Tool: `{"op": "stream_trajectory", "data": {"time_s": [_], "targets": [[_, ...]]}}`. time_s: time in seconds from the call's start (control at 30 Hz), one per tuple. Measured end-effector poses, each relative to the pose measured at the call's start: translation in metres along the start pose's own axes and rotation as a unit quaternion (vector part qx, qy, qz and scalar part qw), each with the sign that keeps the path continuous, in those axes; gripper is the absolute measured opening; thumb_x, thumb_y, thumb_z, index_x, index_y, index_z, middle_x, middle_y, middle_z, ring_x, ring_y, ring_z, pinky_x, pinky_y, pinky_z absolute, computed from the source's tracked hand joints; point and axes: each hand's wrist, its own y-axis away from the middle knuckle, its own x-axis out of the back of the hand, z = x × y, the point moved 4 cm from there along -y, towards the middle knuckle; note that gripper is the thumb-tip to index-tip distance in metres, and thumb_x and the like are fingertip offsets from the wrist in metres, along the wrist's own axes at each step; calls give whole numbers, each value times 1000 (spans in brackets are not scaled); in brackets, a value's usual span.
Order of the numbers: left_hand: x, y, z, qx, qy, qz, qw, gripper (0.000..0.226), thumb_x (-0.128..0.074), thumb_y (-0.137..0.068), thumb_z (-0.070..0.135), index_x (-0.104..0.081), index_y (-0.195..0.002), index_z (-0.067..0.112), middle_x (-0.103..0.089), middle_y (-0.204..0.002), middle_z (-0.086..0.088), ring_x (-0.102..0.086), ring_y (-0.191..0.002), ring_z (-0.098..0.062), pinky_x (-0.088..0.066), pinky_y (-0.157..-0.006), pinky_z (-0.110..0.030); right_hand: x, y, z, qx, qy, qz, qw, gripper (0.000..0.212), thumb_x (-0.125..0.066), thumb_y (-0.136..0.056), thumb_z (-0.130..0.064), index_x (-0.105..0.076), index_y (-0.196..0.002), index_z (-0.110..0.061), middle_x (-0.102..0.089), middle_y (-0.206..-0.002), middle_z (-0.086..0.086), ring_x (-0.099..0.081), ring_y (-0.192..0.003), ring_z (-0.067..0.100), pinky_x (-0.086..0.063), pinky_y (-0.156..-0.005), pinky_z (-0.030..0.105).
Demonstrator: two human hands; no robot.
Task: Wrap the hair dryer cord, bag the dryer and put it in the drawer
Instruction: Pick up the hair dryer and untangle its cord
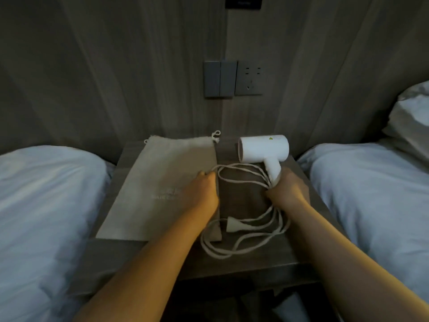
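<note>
head view: the white plastic hair dryer (pixel 264 148) rests at the back right of the dark wood desk (pixel 255 267), beside a flat beige cloth drawstring bag (pixel 162 177). the right hand (pixel 287 189) has its fingers closed round the dryer's handle end and bunched strands of the white cord (pixel 241 251). the left hand (pixel 202 194) curls its fingers round one cord loop. the white plug (pixel 232 225) lies between the forearms.

Both bare forearms reach forward. Left hand (pixel 204 191): knuckles up, fingers curled round a loop of cord (pixel 234 225). Right hand (pixel 287 189): fingers clasp bunched cord strands.
</note>
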Motion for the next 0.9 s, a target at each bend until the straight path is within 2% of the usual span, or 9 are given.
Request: {"op": "stream_trajectory", "data": {"time_s": [0.23, 0.37, 0.43, 0.5, 0.57, 0.67, 0.73, 0.83, 0.9], "targets": [[14, 35, 2, -65, 177, 141, 972, 47, -45, -92, 11, -43, -138, 19, -57, -129, -12, -54, -117, -30, -43, -100, -37, 19, 36, 14, 70, -114, 84, 987, 60, -72, -60, -17, -52, -117, -15, -62, -101, 8, -60, -98, 33, -47, -78, 36], [7, 89, -10, -56, 345, 116, 929, 57, -46, -84, 7, -38, -140, 13, -64, -114, -20, -60, -105, -40, -50, -94, -45, 40, 102, 33, 94, -197, 124, 968, 54, -71, -64, -16, -53, -115, -10, -57, -98, 6, -57, -91, 28, -42, -72, 35], [-2, 126, -14, -37, 420, 90, 902, 49, -44, -81, -2, -52, -128, 10, -68, -95, -18, -64, -83, -38, -57, -75, -37, 44, 142, 44, 106, -231, 112, 961, 50, -70, -69, -12, -52, -116, -9, -54, -100, 5, -52, -88, 23, -39, -72, 33], [-17, 160, -18, -22, 445, 62, 893, 43, -42, -81, -10, -59, -117, 7, -63, -72, -10, -56, -55, -26, -49, -46, -19, 41, 179, 58, 104, -282, 94, 949, 50, -70, -68, -9, -54, -116, -11, -58, -102, 6, -55, -89, 23, -41, -72, 33], [-37, 185, -24, -9, 448, 26, 894, 41, -40, -83, -11, -58, -116, 6, -58, -63, -6, -50, -48, -18, -41, -37, -16, 34, 209, 74, 103, -340, 75, 932, 50, -71, -64, -6, -58, -112, -13, -63, -99, 7, -60, -87, 23, -47, -69, 31], [-73, 220, -40, 16, 451, -56, 891, 37, -48, -84, -4, -57, -117, 10, -62, -69, -6, -57, -56, -19, -47, -46, -21, 18, 240, 96, 123, -400, 35, 908, 39, -67, -67, 5, -62, -103, -10, -63, -84, 6, -61, -68, 15, -50, -53, 22], [-92, 238, -49, -2, 406, -73, 911, 30, -52, -85, 4, -62, -112, 10, -67, -83, -11, -64, -74, -23, -52, -63, -27, 7, 254, 108, 129, -449, -4, 884, 34, -64, -71, 12, -62, -99, -7, -61, -78, 8, -57, -60, 15, -50, -48, 20], [-95, 248, -59, -47, 276, 13, 960, 25, -53, -86, 9, -66, -107, 10, -64, -110, -13, -60, -100, -26, -43, -84, -24, -6, 259, 121, 124, -465, -38, 876, 31, -63, -73, 11, -62, -94, -11, -62, -79, 9, -58, -59, 15, -50, -48, 21], [-83, 251, -63, -59, 269, 95, 957, 31, -54, -85, 9, -62, -115, 11, -57, -121, -11, -54, -112, -25, -37, -93, -23, -15, 261, 128, 115, -488, -66, 863, 27, -61, -75, 10, -61, -93, -9, -61, -79, 8, -57, -53, 12, -49, -48, 20]]}}
